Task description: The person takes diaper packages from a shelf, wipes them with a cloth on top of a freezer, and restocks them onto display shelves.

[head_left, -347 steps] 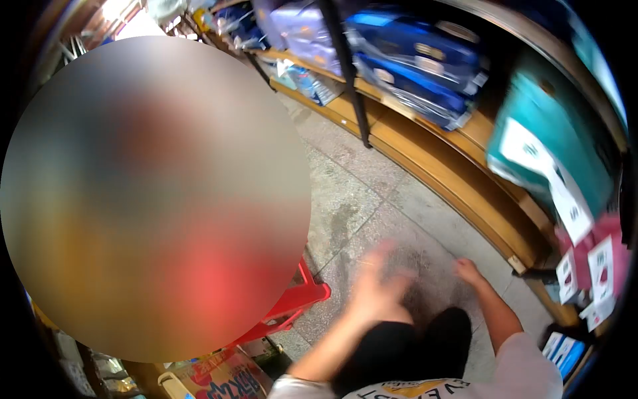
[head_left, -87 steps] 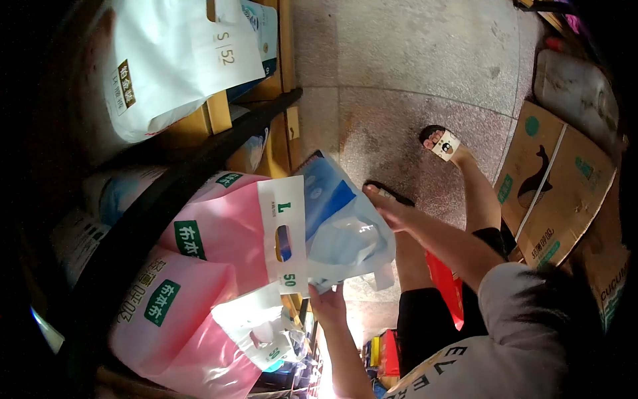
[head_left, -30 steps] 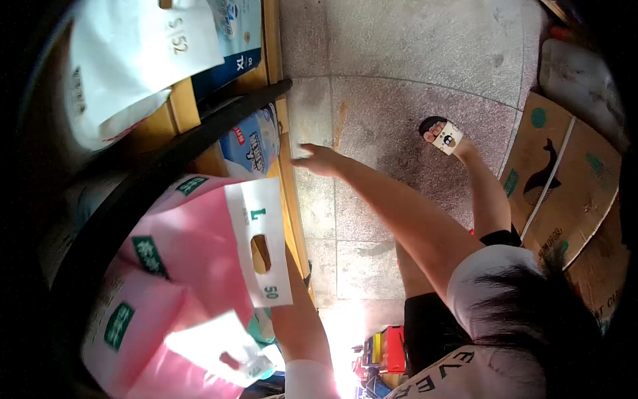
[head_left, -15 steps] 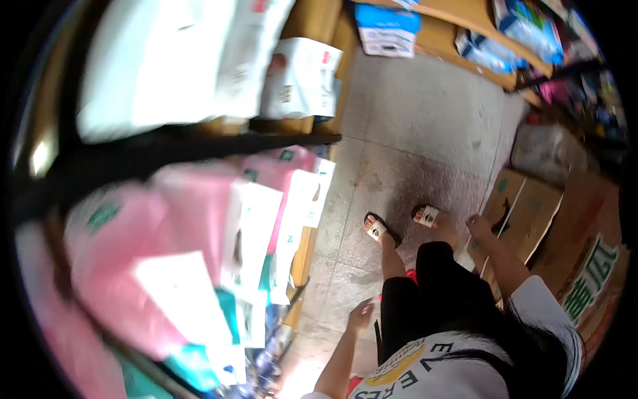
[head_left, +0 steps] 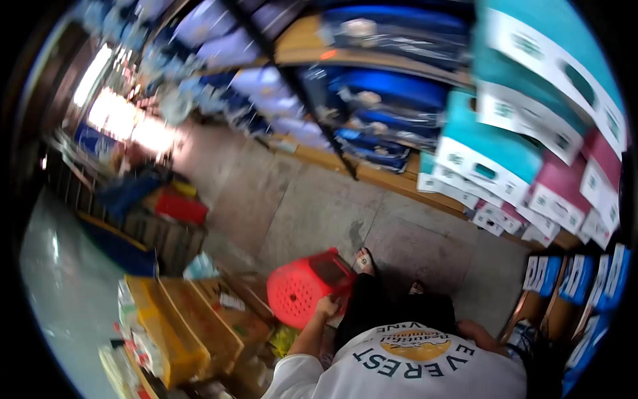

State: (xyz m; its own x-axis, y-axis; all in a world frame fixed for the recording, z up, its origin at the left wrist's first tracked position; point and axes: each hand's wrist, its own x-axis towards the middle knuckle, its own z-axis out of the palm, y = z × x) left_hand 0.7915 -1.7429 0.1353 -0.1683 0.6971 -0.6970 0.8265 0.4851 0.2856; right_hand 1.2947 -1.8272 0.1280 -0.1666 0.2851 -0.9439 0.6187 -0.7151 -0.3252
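My left hand [head_left: 327, 306] is low in front of my body, over the near right side of a red plastic stool [head_left: 298, 292] with a round holed seat. Its fingers look bent but are small and blurred; whether they touch the stool cannot be made out. Close by my right hip, the forearm and part of my right hand [head_left: 469, 328] show against the black shorts, the fingers hidden. Nothing can be seen in either hand.
Shelves of blue packs [head_left: 399, 93] and teal packs [head_left: 488, 143] run along the right. Cardboard boxes [head_left: 193, 319] stand at the lower left, blue-and-white packs [head_left: 541, 274] at the lower right. A tiled floor [head_left: 312, 206] leads to a bright opening.
The view has swung round from the pink packs to the blue and teal shelves, and the red stool now shows in full. My left hand is now by it; my right hand is at my hip.
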